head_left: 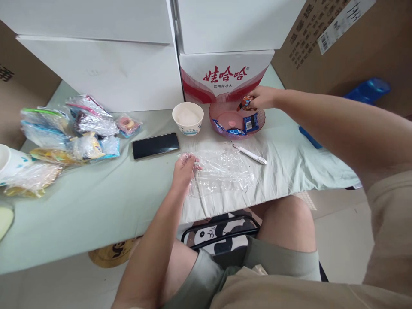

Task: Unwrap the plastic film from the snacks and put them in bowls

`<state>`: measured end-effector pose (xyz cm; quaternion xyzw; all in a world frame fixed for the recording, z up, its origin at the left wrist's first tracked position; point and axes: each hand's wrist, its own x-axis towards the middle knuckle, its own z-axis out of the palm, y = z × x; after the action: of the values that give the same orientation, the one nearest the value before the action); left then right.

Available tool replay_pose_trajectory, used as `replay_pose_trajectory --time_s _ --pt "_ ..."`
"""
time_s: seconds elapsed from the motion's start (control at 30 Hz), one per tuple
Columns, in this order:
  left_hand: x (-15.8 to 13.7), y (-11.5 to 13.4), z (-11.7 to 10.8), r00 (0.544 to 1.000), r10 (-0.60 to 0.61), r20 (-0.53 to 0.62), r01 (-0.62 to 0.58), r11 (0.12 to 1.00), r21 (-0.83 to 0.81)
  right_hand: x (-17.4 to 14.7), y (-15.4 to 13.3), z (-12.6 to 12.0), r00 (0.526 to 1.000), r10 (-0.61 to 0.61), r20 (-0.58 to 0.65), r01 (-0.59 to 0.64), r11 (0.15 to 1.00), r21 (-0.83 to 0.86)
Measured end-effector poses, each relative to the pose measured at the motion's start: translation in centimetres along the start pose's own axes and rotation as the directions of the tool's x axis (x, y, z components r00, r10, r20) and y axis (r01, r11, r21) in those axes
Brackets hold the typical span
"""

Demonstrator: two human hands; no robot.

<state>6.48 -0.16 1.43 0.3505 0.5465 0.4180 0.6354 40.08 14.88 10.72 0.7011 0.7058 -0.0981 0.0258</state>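
Observation:
My right hand (263, 98) is at the back right, closed on a small orange-and-brown snack packet (246, 103) over the far side of a pink clear bowl (219, 122). Inside the bowl lie several blue packets (251, 123). Nearer to me, my left hand (186, 169) pinches the left edge of a clear plastic bag (222, 174), which lies crumpled on the cloth. Just right of the bag rests a white pen-shaped tool (251, 154); its kind is unclear.
A paper cup (188, 120) and a black phone (155, 146) stand left of the bowl. Several wrapped packages (86, 124) crowd the left side, beside another cup (13, 165). White boxes (103, 73) wall the back. A blue bottle (370, 90) is at the right, partly behind my arm.

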Motion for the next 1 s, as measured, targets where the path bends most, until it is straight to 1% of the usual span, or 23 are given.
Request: replay_pose_trajectory --time_s 0.07,0.1,0.2,0.27,0.33,0.43,0.5,0.63,0.77,0.87,0.93,1.0 --pt "0.0 0.0 0.0 1.0 -0.002 0.001 0.002 1.0 0.004 0.4 0.4 0.5 0.994 0.105 0.019 -0.105 0.994 0.011" --pt "0.1 -0.1 0.0 1.0 0.0 0.002 0.0 1.0 0.007 0.7 0.5 0.8 0.989 0.146 0.008 -0.147 0.989 0.003" --pt "0.2 -0.3 0.0 1.0 0.011 0.007 -0.011 1.0 0.012 1.6 0.6 1.7 0.98 0.191 -0.058 -0.195 0.978 -0.074" --pt "0.3 -0.4 0.0 1.0 0.021 0.008 -0.021 1.0 0.015 2.1 0.4 2.1 0.979 0.186 -0.087 -0.196 0.972 -0.129" --pt "0.4 -0.5 -0.1 1.0 0.027 0.008 -0.027 0.999 0.018 2.4 -0.1 2.4 0.977 0.188 -0.102 -0.201 0.969 -0.146" --pt "0.4 -0.7 -0.2 0.999 0.029 0.015 -0.029 0.999 0.019 2.5 -0.9 2.6 0.981 0.174 -0.084 -0.186 0.97 -0.158" --pt "0.4 -0.7 -0.3 0.999 0.028 0.019 -0.028 0.999 0.02 2.3 -1.5 2.6 0.986 0.154 -0.06 -0.163 0.966 -0.201" --pt "0.3 -0.7 -0.4 0.999 0.033 0.025 -0.034 0.999 0.031 1.9 -2.2 2.7 0.99 0.13 -0.06 -0.141 0.953 -0.27" --pt "0.3 -0.7 -0.3 0.999 0.042 0.021 -0.043 0.998 0.046 1.5 -2.9 2.9 0.983 0.166 -0.08 -0.182 0.941 -0.286" --pt "0.3 -0.7 -0.3 0.999 0.04 0.013 -0.041 0.998 0.046 0.9 -3.2 2.7 0.977 0.204 -0.057 -0.211 0.935 -0.285" --pt "0.4 -0.8 -0.3 0.999 0.042 0.012 -0.043 0.998 0.044 0.3 -3.0 2.4 0.978 0.194 -0.072 -0.207 0.939 -0.273" --pt "0.5 -0.8 -0.3 0.999 0.049 0.011 -0.049 0.998 0.041 -0.1 -2.6 2.0 0.984 0.134 -0.119 -0.162 0.948 -0.273"
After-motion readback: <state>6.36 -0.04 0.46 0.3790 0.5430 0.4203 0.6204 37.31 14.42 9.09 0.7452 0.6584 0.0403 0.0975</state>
